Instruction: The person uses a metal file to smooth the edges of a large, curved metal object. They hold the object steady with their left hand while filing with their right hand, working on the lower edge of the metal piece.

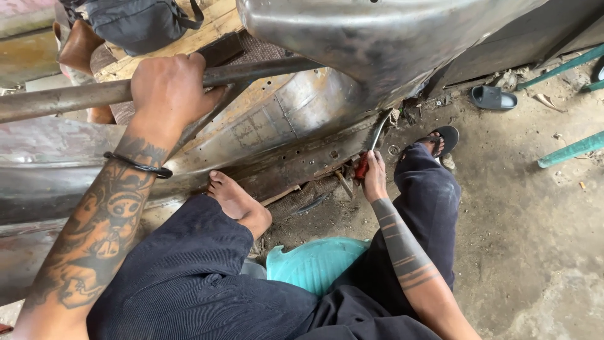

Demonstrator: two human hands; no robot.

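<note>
My left hand [167,88] is closed around a rusty metal bar [56,101] that crosses the top left of the view. Low down, my right hand [375,177] grips a tool with a red handle [362,166]. The tool's bent metal shaft [379,129] reaches up against the lower edge of a bare sheet-metal body [296,119]. I sit on a teal plastic stool [311,264]. My bare left foot [236,201] rests against the rusty lower sill of the body.
A dark bag [135,22] lies on wooden planks at the top left. My right foot wears a black sandal [443,140]. A loose grey sandal [494,97] lies on the dirty concrete floor. Teal pipes [569,151] cross at the right.
</note>
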